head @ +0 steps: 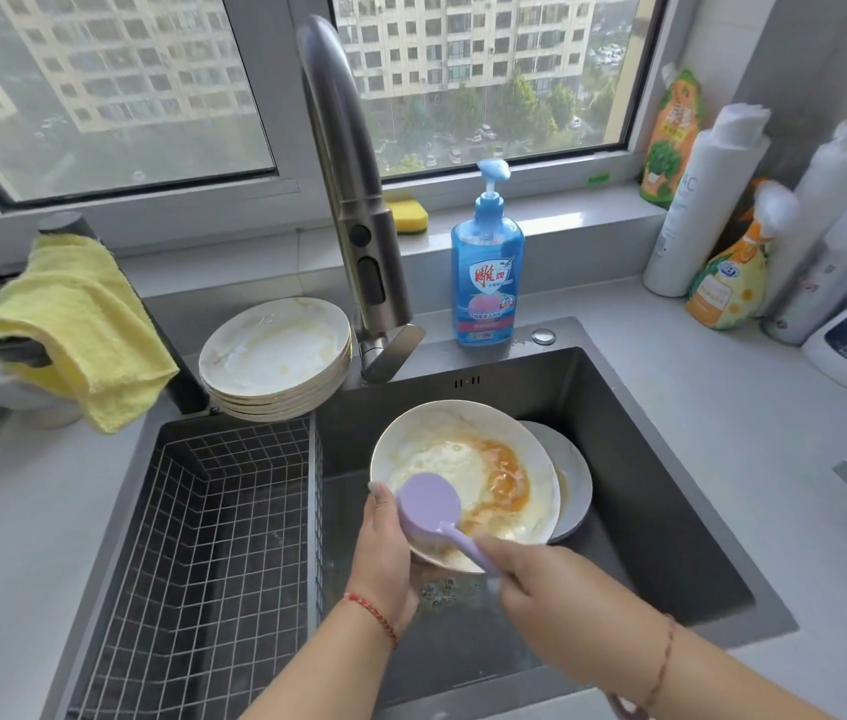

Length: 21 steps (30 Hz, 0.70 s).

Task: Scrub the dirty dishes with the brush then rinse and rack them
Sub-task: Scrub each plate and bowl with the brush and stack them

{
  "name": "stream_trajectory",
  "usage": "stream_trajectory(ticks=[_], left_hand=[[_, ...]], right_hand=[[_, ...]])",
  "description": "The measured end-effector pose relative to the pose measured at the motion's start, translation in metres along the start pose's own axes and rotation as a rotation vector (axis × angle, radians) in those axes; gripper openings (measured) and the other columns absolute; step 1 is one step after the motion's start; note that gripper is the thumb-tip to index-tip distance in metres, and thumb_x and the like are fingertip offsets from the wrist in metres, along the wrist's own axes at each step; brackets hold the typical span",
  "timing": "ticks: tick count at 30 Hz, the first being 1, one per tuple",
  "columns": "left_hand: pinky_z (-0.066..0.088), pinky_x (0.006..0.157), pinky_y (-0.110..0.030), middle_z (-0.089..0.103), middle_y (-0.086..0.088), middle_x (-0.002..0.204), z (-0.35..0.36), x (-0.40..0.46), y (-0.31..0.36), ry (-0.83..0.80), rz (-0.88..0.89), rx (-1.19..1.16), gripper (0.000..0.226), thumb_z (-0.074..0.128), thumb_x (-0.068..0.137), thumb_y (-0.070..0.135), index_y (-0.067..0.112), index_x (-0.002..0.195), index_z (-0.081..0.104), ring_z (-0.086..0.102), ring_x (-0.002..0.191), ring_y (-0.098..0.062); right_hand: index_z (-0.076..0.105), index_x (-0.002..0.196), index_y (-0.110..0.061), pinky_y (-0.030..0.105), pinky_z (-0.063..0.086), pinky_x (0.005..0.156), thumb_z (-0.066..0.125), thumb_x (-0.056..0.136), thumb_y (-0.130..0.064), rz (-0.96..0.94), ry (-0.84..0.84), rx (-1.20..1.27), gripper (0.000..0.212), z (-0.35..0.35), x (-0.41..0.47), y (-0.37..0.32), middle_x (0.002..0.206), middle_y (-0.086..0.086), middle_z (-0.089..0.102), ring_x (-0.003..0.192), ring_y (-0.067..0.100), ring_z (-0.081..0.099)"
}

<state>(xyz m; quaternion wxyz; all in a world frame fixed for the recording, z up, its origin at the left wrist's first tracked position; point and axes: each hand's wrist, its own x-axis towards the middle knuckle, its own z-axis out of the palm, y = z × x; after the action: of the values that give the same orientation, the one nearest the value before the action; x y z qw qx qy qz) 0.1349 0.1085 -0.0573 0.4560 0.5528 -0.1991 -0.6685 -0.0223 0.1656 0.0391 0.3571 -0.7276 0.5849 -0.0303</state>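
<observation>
Over the dark sink, my left hand grips the near left rim of a white plate smeared with orange sauce and foam, tilted toward me. My right hand holds the handle of a lilac dish brush, whose round head presses on the plate's lower left. Another white plate lies behind it in the sink, mostly hidden. A stack of several dirty plates sits on the sink's back left corner.
A wire rack basket fills the sink's left part. The grey faucet arches above. Blue soap bottle, yellow sponge, yellow cloth and several bottles line the back and right counter.
</observation>
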Motion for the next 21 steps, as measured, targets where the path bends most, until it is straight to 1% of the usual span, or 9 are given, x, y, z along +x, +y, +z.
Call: stream_trajectory(ticks=[2, 4, 7, 8, 11, 13, 16, 18, 21], left_hand=[[0.052, 0.075, -0.071, 0.071, -0.016, 0.113, 0.004, -0.004, -0.001, -0.052, 0.018, 0.021, 0.08, 0.032, 0.077, 0.076, 0.022, 0.131, 0.055, 0.07, 0.096, -0.04], [0.051, 0.076, -0.072, 0.072, -0.012, 0.114, 0.007, -0.008, 0.0, -0.106, 0.039, 0.029, 0.074, 0.031, 0.08, 0.073, 0.025, 0.131, 0.054, 0.07, 0.1, -0.038], [0.057, 0.072, -0.062, 0.071, -0.012, 0.117, 0.006, -0.009, 0.002, -0.132, 0.036, 0.03, 0.073, 0.032, 0.081, 0.072, 0.026, 0.133, 0.053, 0.07, 0.102, -0.037], [0.057, 0.071, -0.061, 0.071, -0.013, 0.117, 0.006, -0.009, 0.003, -0.127, 0.033, 0.035, 0.075, 0.032, 0.08, 0.074, 0.026, 0.133, 0.053, 0.069, 0.102, -0.038], [0.051, 0.074, -0.073, 0.07, -0.015, 0.117, 0.004, -0.008, 0.008, -0.099, 0.019, 0.052, 0.082, 0.035, 0.074, 0.08, 0.025, 0.132, 0.054, 0.069, 0.102, -0.041], [0.049, 0.074, -0.075, 0.07, -0.018, 0.117, 0.003, -0.008, 0.01, -0.078, 0.016, 0.032, 0.085, 0.035, 0.073, 0.081, 0.022, 0.132, 0.055, 0.069, 0.1, -0.043], [0.052, 0.078, -0.07, 0.07, -0.02, 0.114, -0.003, -0.005, 0.012, -0.013, 0.032, -0.01, 0.087, 0.036, 0.072, 0.078, 0.021, 0.137, 0.049, 0.071, 0.095, -0.042], [0.056, 0.074, -0.063, 0.07, -0.015, 0.117, -0.008, -0.005, 0.015, -0.005, 0.062, -0.018, 0.081, 0.035, 0.075, 0.075, 0.026, 0.138, 0.047, 0.071, 0.096, -0.037], [0.055, 0.072, -0.068, 0.072, -0.007, 0.116, -0.012, -0.006, 0.018, 0.009, 0.096, -0.018, 0.07, 0.037, 0.078, 0.07, 0.03, 0.134, 0.05, 0.072, 0.097, -0.032]], right_hand=[[0.032, 0.14, -0.051, 0.017, 0.028, 0.044, 0.034, 0.099, -0.023, -0.013, 0.071, 0.039, 0.049, 0.003, 0.016, -0.002, 0.073, -0.001, 0.057, 0.051, 0.009, 0.04], [0.033, 0.141, -0.046, 0.026, 0.031, 0.049, 0.033, 0.1, -0.022, 0.016, 0.168, 0.003, 0.048, -0.001, 0.038, 0.007, 0.066, -0.001, 0.05, 0.055, 0.014, 0.043], [0.029, 0.144, -0.043, 0.028, 0.03, 0.049, 0.032, 0.1, -0.019, 0.064, 0.258, -0.03, 0.051, -0.01, 0.056, 0.021, 0.058, -0.004, 0.039, 0.048, 0.012, 0.033], [0.027, 0.145, -0.044, 0.028, 0.031, 0.049, 0.032, 0.1, -0.02, 0.045, 0.253, -0.055, 0.051, -0.011, 0.056, 0.021, 0.058, -0.005, 0.037, 0.048, 0.011, 0.031], [0.017, 0.143, -0.055, 0.023, 0.029, 0.046, 0.032, 0.101, -0.022, -0.044, 0.181, -0.022, 0.056, -0.008, 0.039, 0.014, 0.06, -0.002, 0.044, 0.049, 0.011, 0.034], [0.016, 0.139, -0.062, 0.021, 0.03, 0.046, 0.033, 0.1, -0.023, -0.097, 0.111, -0.035, 0.058, -0.006, 0.02, 0.007, 0.073, 0.0, 0.058, 0.05, 0.01, 0.039], [0.021, 0.135, -0.066, 0.019, 0.034, 0.048, 0.032, 0.1, -0.02, -0.087, 0.013, -0.051, 0.058, -0.009, -0.005, 0.007, 0.096, -0.009, 0.066, 0.047, 0.006, 0.042], [0.021, 0.132, -0.069, 0.019, 0.031, 0.047, 0.031, 0.1, -0.021, -0.03, -0.006, -0.1, 0.058, -0.018, -0.015, 0.019, 0.089, -0.005, 0.066, 0.047, 0.007, 0.04], [0.01, 0.133, -0.072, 0.021, 0.028, 0.046, 0.029, 0.1, -0.025, 0.08, 0.054, -0.226, 0.06, -0.032, -0.018, 0.04, 0.072, -0.006, 0.054, 0.05, 0.011, 0.034]])
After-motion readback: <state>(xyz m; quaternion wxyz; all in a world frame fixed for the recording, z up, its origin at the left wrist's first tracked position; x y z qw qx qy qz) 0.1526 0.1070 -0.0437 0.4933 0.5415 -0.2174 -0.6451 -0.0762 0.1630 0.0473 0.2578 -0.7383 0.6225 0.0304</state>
